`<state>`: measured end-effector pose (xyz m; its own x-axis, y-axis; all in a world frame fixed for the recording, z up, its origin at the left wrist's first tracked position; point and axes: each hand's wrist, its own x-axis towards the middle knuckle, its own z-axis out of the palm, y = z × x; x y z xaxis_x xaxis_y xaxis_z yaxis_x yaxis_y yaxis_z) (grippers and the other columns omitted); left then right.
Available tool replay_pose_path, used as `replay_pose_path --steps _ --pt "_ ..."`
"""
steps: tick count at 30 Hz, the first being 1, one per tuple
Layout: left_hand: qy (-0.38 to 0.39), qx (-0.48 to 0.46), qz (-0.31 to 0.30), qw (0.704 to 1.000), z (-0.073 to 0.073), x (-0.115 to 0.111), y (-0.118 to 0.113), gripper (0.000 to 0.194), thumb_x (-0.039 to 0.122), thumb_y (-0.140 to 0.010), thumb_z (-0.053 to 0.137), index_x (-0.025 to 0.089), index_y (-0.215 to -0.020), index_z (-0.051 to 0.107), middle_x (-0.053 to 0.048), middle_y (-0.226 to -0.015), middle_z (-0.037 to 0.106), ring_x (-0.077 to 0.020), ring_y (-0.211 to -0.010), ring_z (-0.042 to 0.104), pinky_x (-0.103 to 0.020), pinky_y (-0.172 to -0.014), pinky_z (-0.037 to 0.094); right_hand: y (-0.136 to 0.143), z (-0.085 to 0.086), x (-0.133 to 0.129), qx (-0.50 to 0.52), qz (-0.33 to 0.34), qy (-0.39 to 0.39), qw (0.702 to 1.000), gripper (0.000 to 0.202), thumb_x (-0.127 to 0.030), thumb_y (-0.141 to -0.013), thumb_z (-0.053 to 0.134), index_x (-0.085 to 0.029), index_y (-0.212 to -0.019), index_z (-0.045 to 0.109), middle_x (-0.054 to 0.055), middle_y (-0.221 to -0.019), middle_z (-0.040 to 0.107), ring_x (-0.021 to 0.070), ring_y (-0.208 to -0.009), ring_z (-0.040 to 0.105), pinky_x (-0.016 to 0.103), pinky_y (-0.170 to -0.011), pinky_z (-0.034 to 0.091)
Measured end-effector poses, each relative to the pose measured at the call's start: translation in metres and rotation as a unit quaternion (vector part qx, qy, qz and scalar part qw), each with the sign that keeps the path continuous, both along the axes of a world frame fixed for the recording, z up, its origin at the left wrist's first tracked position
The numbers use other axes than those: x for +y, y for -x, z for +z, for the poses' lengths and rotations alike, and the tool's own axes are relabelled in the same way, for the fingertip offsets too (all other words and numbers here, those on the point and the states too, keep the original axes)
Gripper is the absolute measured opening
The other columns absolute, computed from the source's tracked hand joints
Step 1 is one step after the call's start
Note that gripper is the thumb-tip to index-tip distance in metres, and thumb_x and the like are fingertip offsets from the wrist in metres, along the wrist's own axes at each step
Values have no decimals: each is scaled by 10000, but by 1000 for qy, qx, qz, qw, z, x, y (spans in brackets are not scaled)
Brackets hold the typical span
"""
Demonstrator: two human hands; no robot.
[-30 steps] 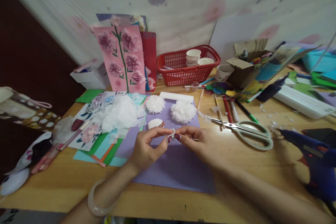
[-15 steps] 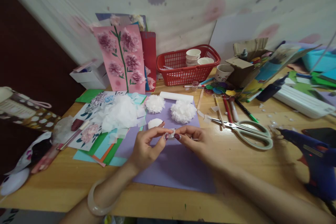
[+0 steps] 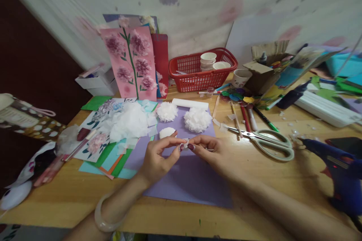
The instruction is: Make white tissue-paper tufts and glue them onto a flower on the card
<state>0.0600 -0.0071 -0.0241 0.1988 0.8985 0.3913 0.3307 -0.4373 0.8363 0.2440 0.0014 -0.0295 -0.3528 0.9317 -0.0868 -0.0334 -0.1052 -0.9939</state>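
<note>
Between the fingertips of both hands is a small piece of white tissue paper [image 3: 186, 144], held above a purple sheet [image 3: 192, 180]. My left hand [image 3: 160, 156] pinches it from the left with thumb and forefinger. From the right, my right hand [image 3: 207, 150] pinches it too, and a thin pale stick [image 3: 209, 150] pokes out by its fingers. Just behind the hands lie a plain white rounded piece [image 3: 166, 132] and two ruffled white paper flowers, a smaller one [image 3: 166, 112] and a larger one [image 3: 197, 119]. A heap of white tissue squares [image 3: 128, 122] rests to the left.
Scissors [image 3: 273, 145] and a blue glue gun [image 3: 336, 165] lie on the right. A red basket [image 3: 195, 82] with white cups stands at the back, beside a pink flower picture [image 3: 130, 64]. Pens, paint pots [image 3: 234, 96] and a cardboard box [image 3: 258, 69] fill the right rear.
My left thumb has shifted slightly to the right along the tissue piece. Everything else stays where it was.
</note>
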Motion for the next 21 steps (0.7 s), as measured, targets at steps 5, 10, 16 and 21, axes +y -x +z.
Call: replay_pose_path --steps 5,10,16,21 --pt "-2 3 12 1000 -2 0 0 150 143 -791 595 182 -867 719 -25 -874 778 -219 -978 710 -366 -1024 488 1 -2 0 10 4 8 1000 330 -493 -779 657 -171 -841 695 0 -660 581 99 -549 430 239 -502 257" --pt "12 6 39 999 -2 0 0 122 167 -800 578 185 -855 686 -33 -876 777 -234 -1060 676 -347 -1008 489 2 -2 1 6 2 14 1000 287 -458 -774 657 -180 -840 682 1 -674 579 106 -552 424 249 -509 257" --pt "50 -20 54 997 -2 -1 0 81 184 -812 553 197 -863 614 -36 -839 777 -239 -1173 606 -336 -1011 469 2 -2 1 -3 1 15 1000 286 -463 -763 651 -182 -817 670 -7 -659 538 107 -554 387 247 -513 244" --pt "57 -8 35 998 -2 -2 -2 64 173 -784 579 201 -830 615 -23 -820 776 -226 -1083 664 -345 -1034 453 3 0 0 3 15 -7 1000 277 -461 -789 633 -189 -815 678 17 -725 591 137 -651 472 253 -563 309"
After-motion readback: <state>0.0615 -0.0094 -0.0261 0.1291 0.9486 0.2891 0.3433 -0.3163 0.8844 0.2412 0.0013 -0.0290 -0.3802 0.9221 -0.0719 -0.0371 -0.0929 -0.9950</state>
